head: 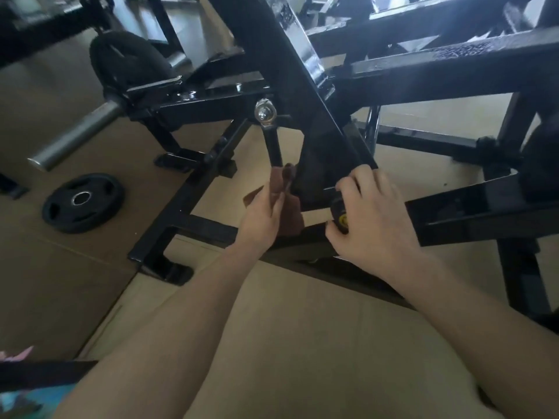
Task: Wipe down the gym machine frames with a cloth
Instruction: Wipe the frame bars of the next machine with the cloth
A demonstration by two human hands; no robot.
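- Head camera: a person's left hand [262,213] pinched a brown cloth [286,204] against the lower end of a slim black bar [273,146] of the gym machine frame [281,65], fingers curled and clamped on the fabric, which hung in folds beside the palm and down towards the low crossbar [208,228].
- In the same view, the right hand [370,219] lay on the frame just to the right of the cloth, its fingers curled round a small black object with a yellow mark [341,216]; what the object was could not be told.
- The two hands were close together, at the point where a steep diagonal beam [305,95] came down to meet the base rails.
- A shiny metal fitting [265,111] sat on the frame above the cloth, at the top of the slim bar.
- To the left, a black weight plate [82,202] lay flat on the tan floor [302,313], well apart from the hands, near a grey steel sleeve [77,134] jutting from the machine beneath a black roller pad [131,63].
- Both bare forearms reached in from the bottom of the view.
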